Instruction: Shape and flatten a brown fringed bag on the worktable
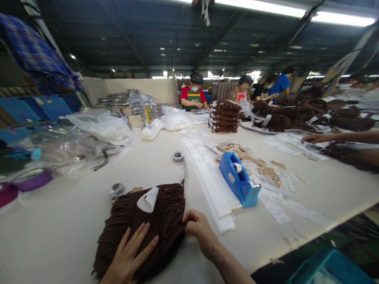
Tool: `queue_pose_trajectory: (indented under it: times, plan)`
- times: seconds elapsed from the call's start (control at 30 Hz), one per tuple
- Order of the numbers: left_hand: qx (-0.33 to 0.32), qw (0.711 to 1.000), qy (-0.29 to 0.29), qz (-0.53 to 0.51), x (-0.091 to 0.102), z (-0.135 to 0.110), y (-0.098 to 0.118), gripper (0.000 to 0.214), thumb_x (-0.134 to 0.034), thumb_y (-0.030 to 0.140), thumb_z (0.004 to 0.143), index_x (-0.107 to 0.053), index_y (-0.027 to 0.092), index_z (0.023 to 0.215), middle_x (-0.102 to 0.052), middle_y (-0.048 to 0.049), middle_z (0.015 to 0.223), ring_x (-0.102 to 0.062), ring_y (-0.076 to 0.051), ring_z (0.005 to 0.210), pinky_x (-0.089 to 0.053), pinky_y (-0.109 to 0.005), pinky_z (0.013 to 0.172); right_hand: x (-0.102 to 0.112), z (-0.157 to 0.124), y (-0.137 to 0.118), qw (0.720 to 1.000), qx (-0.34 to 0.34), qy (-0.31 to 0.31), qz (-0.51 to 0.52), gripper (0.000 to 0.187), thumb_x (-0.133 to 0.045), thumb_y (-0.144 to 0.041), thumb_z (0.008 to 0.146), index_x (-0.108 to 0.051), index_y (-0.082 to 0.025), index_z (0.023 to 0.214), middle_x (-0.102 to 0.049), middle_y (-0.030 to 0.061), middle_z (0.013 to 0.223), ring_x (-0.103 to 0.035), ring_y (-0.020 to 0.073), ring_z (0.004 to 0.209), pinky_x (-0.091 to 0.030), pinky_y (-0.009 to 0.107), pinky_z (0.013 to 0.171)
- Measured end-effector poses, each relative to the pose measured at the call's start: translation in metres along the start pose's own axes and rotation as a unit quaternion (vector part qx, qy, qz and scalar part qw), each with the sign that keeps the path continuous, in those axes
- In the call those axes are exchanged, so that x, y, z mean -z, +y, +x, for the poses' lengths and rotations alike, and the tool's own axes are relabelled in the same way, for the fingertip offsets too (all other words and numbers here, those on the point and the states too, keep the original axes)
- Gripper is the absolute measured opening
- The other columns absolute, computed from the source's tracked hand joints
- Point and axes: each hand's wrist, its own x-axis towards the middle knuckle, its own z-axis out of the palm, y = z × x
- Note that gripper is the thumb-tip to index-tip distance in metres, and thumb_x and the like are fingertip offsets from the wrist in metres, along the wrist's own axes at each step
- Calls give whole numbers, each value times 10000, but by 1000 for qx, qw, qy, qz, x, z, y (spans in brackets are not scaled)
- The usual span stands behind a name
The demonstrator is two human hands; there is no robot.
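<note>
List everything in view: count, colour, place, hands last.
Fringed bag: one, dark brown, front centre
Paper piece: one, white, on bag
Coils: two, grey, near bag's far corners
Tape dispenser: one, blue, right of bag
Strips: several, white, beside dispenser
Tags: many, tan and white, beyond dispenser
Stack: one, brown, far middle
Heap: one, brown, far right
Rolls: two, purple and magenta, left edge
Plastic bags: several, clear, left
Plaid cloth: one, blue, upper left
Bin: one, teal, lower right
Lights: several, white, overhead
Table: one, whitish, under bag
Co-workers: several, mixed clothing, far side and right
Left hand: one, bare, spread on bag
Right hand: one, bare, at bag's right edge
</note>
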Motion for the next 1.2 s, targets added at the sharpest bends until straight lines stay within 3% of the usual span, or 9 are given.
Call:
queue_pose_trajectory:
  times: [0.17,0.37,0.53,0.73,0.83,0.93,0.97,1.1,1.2]
  plan:
    - [1,1000,12,14,-2,1,1,670,-334,58,770,-221,331,1372,-397,-100,1369,-373,-240,1257,-272,-488,1045,-5,9,-11,990,-123,66,30,183,-615,-217,511,-455,-180,592,-448,-60,469,-402,81,432,-260,193,402]
    - [6,999,28,22,0,4,3,673,-362,49,781,-205,307,1382,-368,-110,1388,-365,-228,1263,-261,-467,1058,-21,19,-20,983,-157,26,91,70,-575,-169,511,-511,-146,525,-480,-22,433,-415,97,387,-284,211,382]
    - [11,999,24,28,2,4,9,643,-365,121,802,-185,313,1388,-386,-109,1377,-394,-245,1245,-282,-468,1040,-34,18,-13,980,-91,56,169,153,-451,-101,458,-529,-146,581,-498,-37,502,-434,95,462,-348,209,473]
    - [-36,998,-36,24,18,9,-5,597,-372,509,824,-304,258,1361,-464,-135,1317,-466,-283,1178,-424,-427,887,-34,16,6,987,44,57,143,276,-398,-123,454,-590,-166,648,-522,-32,570,-413,116,536,-319,202,474]
    - [-35,992,-119,-32,33,48,-13,335,-334,351,883,-577,323,1112,-664,-42,1047,-616,-194,942,-476,-284,700,-32,18,13,991,75,66,91,282,-387,-123,479,-597,-174,660,-527,-25,596,-437,128,573,-342,203,495]
    - [96,959,-255,-80,37,114,-7,366,-318,283,878,-643,221,722,-658,-39,641,-619,-201,584,-448,-288,535,-32,18,17,991,96,84,33,262,-393,-121,507,-596,-174,664,-551,-14,641,-481,146,632,-381,210,540]
    - [155,953,-247,-81,33,136,-3,367,-334,288,867,-614,191,650,-632,-55,591,-604,-218,554,-450,-312,540,-32,18,18,991,102,91,15,256,-395,-121,513,-594,-175,664,-559,-10,652,-492,153,649,-391,214,553]
    - [226,960,-132,-102,-6,191,6,298,-318,249,880,-555,134,1021,-617,-117,1049,-546,-217,1029,-394,-349,903,-31,20,25,982,128,122,-67,217,-398,-122,504,-563,-180,631,-569,9,672,-513,175,682,-411,244,591]
    - [246,948,-157,-125,-36,196,3,342,-391,325,858,-506,141,1122,-589,-94,1138,-508,-189,1099,-363,-317,951,-30,22,34,969,158,130,-136,204,-405,-111,514,-553,-187,632,-575,22,684,-530,178,678,-421,256,604]
